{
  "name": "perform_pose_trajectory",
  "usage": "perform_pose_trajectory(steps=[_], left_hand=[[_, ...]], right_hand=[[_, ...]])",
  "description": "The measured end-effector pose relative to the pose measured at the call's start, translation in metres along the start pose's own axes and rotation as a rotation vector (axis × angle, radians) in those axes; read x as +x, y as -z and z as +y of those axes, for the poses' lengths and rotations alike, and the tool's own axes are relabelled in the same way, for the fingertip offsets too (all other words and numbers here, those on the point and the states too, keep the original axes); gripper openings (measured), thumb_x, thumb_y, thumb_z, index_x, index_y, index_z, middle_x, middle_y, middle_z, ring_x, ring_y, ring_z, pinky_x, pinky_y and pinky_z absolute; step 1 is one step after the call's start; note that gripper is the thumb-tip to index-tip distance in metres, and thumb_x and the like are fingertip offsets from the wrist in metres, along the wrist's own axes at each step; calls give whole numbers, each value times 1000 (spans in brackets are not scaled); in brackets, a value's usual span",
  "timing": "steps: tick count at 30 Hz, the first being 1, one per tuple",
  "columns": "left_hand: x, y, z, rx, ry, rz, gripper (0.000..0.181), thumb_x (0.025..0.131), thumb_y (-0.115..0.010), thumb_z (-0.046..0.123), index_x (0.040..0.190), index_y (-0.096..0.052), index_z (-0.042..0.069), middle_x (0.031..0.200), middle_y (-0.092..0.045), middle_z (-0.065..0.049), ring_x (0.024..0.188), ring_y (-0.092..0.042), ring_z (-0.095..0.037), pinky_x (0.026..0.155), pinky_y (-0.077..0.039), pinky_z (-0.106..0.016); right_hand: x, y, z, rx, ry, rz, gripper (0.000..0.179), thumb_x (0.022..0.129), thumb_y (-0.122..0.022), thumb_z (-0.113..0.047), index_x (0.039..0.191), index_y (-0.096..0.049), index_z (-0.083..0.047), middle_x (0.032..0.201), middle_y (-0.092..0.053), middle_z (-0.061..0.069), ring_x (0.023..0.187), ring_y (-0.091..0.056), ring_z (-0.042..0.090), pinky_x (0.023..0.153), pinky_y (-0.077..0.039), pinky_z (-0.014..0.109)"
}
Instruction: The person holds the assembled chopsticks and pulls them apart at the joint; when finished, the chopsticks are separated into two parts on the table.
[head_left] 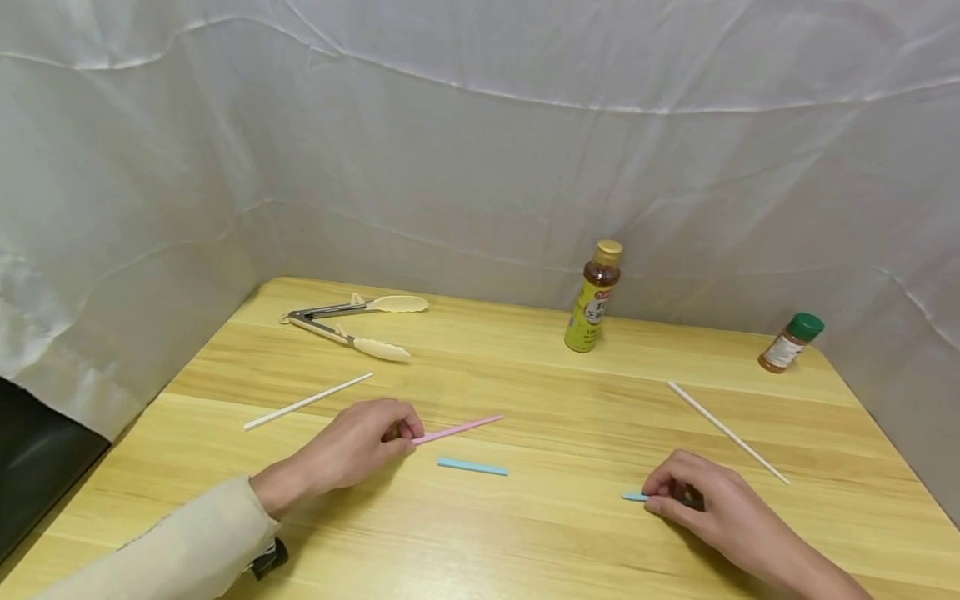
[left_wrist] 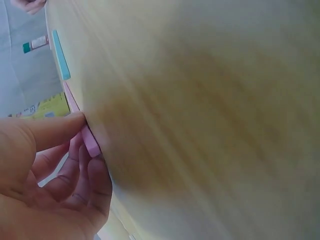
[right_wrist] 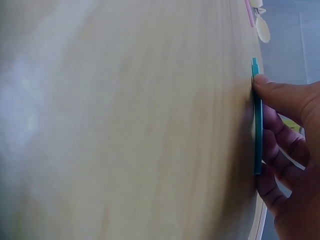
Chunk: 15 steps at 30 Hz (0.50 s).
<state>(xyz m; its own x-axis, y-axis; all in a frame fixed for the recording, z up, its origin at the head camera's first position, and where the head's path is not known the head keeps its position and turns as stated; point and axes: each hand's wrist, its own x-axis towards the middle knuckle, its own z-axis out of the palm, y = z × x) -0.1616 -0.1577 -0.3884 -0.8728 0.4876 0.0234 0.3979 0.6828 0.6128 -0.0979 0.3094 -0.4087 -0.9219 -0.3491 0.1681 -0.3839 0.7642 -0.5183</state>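
At lower left of the head view, the left hand (head_left: 352, 450) pinches the near end of a pink stick (head_left: 459, 428) lying on the wooden surface (head_left: 525, 533). A loose blue stick (head_left: 472, 467) lies just below it, apart from both hands. At lower right, the right hand (head_left: 701, 500) curls its fingertips (right_wrist: 272, 92) over another blue stick (right_wrist: 257, 120), pinching it flat against the surface. Both sticks are thin and lie flush, so either grip could slip off during lifting.
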Motion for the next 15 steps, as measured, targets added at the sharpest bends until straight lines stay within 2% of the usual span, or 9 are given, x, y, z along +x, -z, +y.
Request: perform_pose_trajectory(steps=[7, 12, 15], left_hand=[[5, 1, 4, 27, -43, 37, 9, 102, -76, 12, 105, -76, 20, 93, -70, 11, 81, -58, -2, 74, -49, -24], [13, 2, 18, 26, -112, 41, 10, 102, -75, 9, 107, -76, 18, 96, -72, 9, 80, -57, -2, 72, -50, -23], [19, 1, 28, 22, -156, 31, 11, 102, -74, 6, 108, -76, 16, 96, -72, 9, 79, -56, -2, 71, -49, -22]], right_hand=[[2, 5, -5, 1, -54, -7, 17, 95, -86, -30, 98, -72, -40, 92, -64, -24, 81, -56, -2, 68, -48, 21], [7, 10, -11, -12, 34, 50, 21, 93, -88, -25, 105, -74, -34, 97, -68, -26, 87, -62, -4, 76, -54, 22], [13, 14, -19, -28, 91, 98, 25, 92, -89, -20, 108, -74, -32, 101, -71, -23, 91, -63, -2, 80, -55, 22]])
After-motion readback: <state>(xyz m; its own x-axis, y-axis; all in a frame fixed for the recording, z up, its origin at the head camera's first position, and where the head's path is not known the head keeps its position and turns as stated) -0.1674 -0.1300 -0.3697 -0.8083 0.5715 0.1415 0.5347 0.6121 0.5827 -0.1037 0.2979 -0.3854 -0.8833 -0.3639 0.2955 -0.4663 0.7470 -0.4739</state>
